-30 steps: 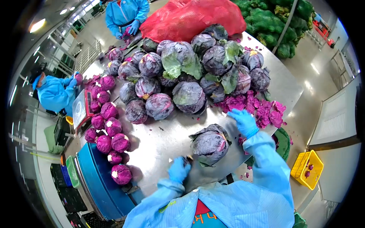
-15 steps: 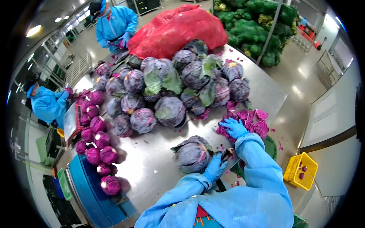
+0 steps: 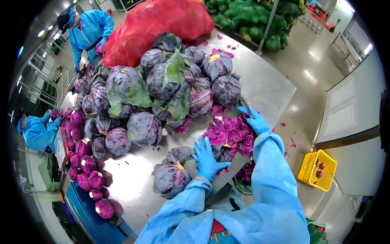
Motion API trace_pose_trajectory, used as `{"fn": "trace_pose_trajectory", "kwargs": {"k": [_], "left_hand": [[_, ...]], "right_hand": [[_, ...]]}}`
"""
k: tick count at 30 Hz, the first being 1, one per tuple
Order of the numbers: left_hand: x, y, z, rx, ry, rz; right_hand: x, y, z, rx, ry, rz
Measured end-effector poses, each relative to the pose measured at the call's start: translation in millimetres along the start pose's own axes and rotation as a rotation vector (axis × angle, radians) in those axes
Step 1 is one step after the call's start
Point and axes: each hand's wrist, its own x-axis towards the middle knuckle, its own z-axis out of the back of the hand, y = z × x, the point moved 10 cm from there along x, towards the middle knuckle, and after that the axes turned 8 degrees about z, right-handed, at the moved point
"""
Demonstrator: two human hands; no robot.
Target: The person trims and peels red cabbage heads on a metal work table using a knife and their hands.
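Observation:
In the head view, my left hand (image 3: 207, 160) is spread open, palm down, beside a red cabbage (image 3: 171, 180) with dark outer leaves. A loose dark leaf (image 3: 181, 154) lies between that hand and the pile. My right hand (image 3: 256, 122) is closed around a knife (image 3: 245, 106), its blade pointing toward the stacked cabbages. Bright purple trimmed leaves (image 3: 227, 132) are heaped between my hands. Behind them stand several untrimmed red cabbages (image 3: 145, 128), some with green leaves (image 3: 177, 69).
Trimmed purple cabbages (image 3: 88, 164) line the table's left side above a blue bin (image 3: 91, 215). A red mesh sack (image 3: 156, 30) lies at the back. Two co-workers (image 3: 90, 32) stand left. A yellow crate (image 3: 318, 170) is on the floor at right.
My left hand has released the dark leaf and moved up and left, fingers spreading. My right hand has left the purple leaf heap and now holds a knife. The view has shifted.

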Motion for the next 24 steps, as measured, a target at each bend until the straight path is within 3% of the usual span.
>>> {"fn": "trace_pose_trajectory", "kwargs": {"k": [3,4,6,10,13,15,16,18,20,21,22,24], "left_hand": [[28,-44,-5,-0.08,-0.021,-0.107],[34,-61,-12,-0.072,-0.015,-0.173],[33,-73,-23,-0.022,0.014,-0.082],[-3,-93,-47,0.132,-0.029,-0.031],[-42,-114,-89,0.045,0.021,-0.16],[-68,-144,-111,0.009,0.209,-0.281],[-81,-160,-115,0.023,0.347,-0.365],[-92,-168,-105,0.073,0.423,-0.376],[-77,-162,-80,-0.178,0.574,-0.48],[-69,-138,-49,-0.49,0.416,-0.527],[-64,-108,-9,-0.509,0.201,-0.536],[-66,-42,110,-0.691,-0.086,-0.339]], "right_hand": [[-9,-37,-19,0.287,0.106,-0.256],[-8,-23,-22,0.267,0.141,-0.223],[-17,-20,-16,0.07,0.192,-0.228],[-54,22,-3,0.045,0.238,-0.005],[-118,-1,31,0.15,0.15,-0.146],[-159,14,59,-0.037,0.125,-0.165],[-202,-25,74,0.087,0.049,-0.344],[-239,-18,84,-0.335,0.198,-0.415],[-262,-23,92,-0.649,0.273,-0.33],[-271,-33,102,-0.618,0.172,-0.391],[-272,-39,108,-0.583,0.065,-0.451],[-250,-23,91,-0.275,-0.149,-0.528]]}}
